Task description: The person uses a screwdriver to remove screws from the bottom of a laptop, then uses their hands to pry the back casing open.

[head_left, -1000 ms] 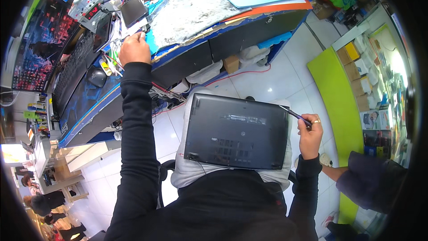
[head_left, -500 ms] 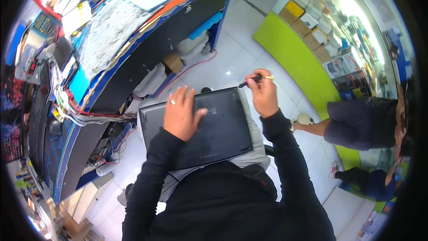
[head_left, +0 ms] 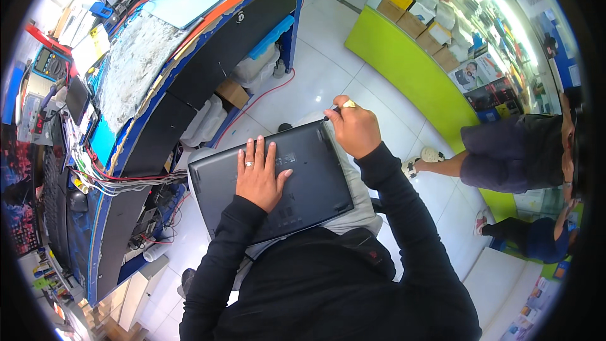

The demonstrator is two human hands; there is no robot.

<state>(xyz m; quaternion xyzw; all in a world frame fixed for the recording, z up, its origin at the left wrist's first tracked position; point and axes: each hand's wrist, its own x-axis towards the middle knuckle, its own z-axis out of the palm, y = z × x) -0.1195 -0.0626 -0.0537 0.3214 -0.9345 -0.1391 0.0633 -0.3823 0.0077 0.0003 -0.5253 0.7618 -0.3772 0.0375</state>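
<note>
A black laptop (head_left: 309, 183) lies upside down across my lap, its vented bottom cover facing up. My left hand (head_left: 260, 177) rests flat on the middle of that cover with its fingers stretched out. At the laptop's far right corner, my right hand (head_left: 358, 129) is closed round a small dark screwdriver (head_left: 334, 112). Most of the tool is hidden by the fingers. Its tip is close to the corner, but whether it sits in a screw I cannot tell.
To the left stands a workbench (head_left: 202, 79) with a worn top, tools, a multimeter (head_left: 52, 63) and a bundle of cables (head_left: 136, 177). A green-fronted display counter (head_left: 404, 69) runs along the right. Two people stand by it, one in dark shorts (head_left: 495, 158). A red cable (head_left: 265, 96) crosses the floor.
My right hand has come down and left with the screwdriver, closer to the laptop's far right corner. My left hand has flattened out on the cover. The whole view has shifted slightly.
</note>
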